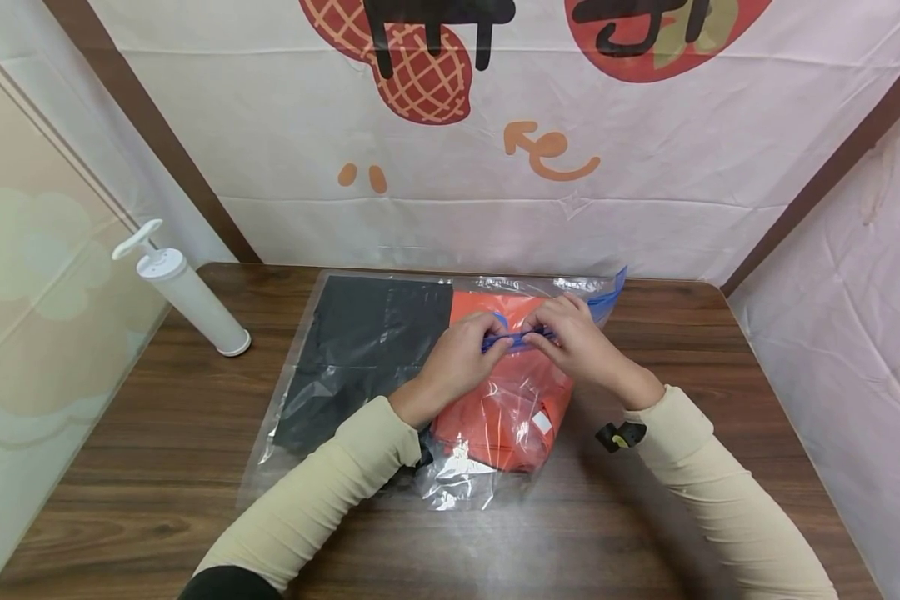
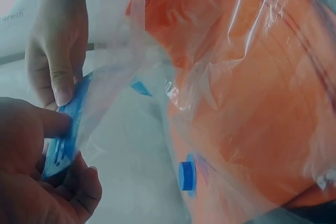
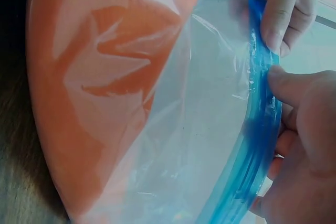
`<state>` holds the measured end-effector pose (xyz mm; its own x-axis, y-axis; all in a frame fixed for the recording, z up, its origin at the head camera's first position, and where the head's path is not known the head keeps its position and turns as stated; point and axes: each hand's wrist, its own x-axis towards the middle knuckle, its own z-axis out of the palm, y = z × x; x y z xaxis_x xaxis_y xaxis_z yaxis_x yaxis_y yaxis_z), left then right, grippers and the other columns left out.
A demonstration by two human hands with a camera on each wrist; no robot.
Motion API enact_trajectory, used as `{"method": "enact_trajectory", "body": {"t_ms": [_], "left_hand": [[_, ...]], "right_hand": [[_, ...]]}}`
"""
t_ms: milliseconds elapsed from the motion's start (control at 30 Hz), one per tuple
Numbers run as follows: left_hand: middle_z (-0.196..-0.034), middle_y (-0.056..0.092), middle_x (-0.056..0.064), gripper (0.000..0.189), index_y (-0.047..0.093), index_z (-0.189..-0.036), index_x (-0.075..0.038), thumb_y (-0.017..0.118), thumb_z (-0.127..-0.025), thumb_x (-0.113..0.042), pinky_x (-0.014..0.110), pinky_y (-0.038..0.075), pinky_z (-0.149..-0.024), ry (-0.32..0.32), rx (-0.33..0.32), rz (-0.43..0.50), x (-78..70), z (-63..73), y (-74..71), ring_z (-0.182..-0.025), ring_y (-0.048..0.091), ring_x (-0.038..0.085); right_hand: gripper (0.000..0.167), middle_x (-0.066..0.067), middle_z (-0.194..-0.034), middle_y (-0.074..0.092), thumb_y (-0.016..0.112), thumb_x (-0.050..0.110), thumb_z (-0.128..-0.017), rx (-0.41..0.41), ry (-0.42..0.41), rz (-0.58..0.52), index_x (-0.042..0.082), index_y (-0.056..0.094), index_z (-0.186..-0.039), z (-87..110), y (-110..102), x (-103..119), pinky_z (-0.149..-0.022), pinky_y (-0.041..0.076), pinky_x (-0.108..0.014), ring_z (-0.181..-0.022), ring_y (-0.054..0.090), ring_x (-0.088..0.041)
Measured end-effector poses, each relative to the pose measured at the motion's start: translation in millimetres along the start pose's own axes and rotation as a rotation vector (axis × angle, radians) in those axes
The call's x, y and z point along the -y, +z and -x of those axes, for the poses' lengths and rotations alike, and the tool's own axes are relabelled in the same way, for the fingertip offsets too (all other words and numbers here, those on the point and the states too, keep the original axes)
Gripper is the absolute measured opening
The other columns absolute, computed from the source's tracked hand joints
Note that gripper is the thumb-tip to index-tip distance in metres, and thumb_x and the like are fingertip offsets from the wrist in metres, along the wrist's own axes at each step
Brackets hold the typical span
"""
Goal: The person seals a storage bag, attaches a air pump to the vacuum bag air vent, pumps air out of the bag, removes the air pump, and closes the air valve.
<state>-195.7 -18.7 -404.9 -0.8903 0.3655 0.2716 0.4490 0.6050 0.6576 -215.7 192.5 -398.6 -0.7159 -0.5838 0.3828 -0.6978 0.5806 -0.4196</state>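
A clear vacuum storage bag [image 1: 292, 417] lies on the table, with a folded black garment [image 1: 375, 342] and an orange garment [image 1: 487, 408] inside. Its blue zip edge [image 3: 254, 129] is lifted over the orange side. My left hand [image 1: 461, 354] pinches this strip between thumb and fingers. Close beside it, my right hand [image 1: 573, 333] pinches the same strip, thumb on the near face. In the left wrist view, a round blue valve [image 2: 186, 176] sits on the bag over the orange cloth. The strip's right end rises loose past my right hand.
A white hand pump [image 1: 195, 296] with a T-shaped handle stands at the table's left. Behind the wooden table [image 1: 142, 500] hangs a printed fabric backdrop [image 1: 457, 225], with more fabric at both sides. A black wristband device [image 1: 621, 435] hangs at my right cuff.
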Motion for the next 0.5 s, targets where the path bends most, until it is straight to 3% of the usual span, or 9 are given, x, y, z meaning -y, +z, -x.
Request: {"method": "enact_trajectory", "body": {"t_ms": [167,500], "left_hand": [[-0.085,0.061,0.003,0.013,0.063,-0.089,-0.008,0.069,-0.099,-0.014,0.032,0.044,-0.067,0.021,-0.012,0.000,1.0,0.0,0.7,-0.075,0.052,0.018],[-0.086,0.067,0.005,0.010,0.067,-0.088,-0.007,0.074,-0.094,-0.011,0.035,0.049,-0.072,0.059,-0.085,0.003,0.4,0.6,0.1,-0.075,0.056,0.019]], "right_hand": [[0.010,-0.005,-0.094,0.065,0.074,0.007,-0.093,0.007,-0.019,0.044,0.008,0.064,-0.091,-2.2,3,0,-0.110,0.022,-0.068,-0.100,0.055,-0.030],[0.010,-0.008,-0.092,0.067,0.072,0.008,-0.093,-0.092,-0.033,0.163,0.005,0.063,-0.090,-0.9,14,7,-0.110,0.026,-0.064,-0.097,0.058,-0.030]]}}
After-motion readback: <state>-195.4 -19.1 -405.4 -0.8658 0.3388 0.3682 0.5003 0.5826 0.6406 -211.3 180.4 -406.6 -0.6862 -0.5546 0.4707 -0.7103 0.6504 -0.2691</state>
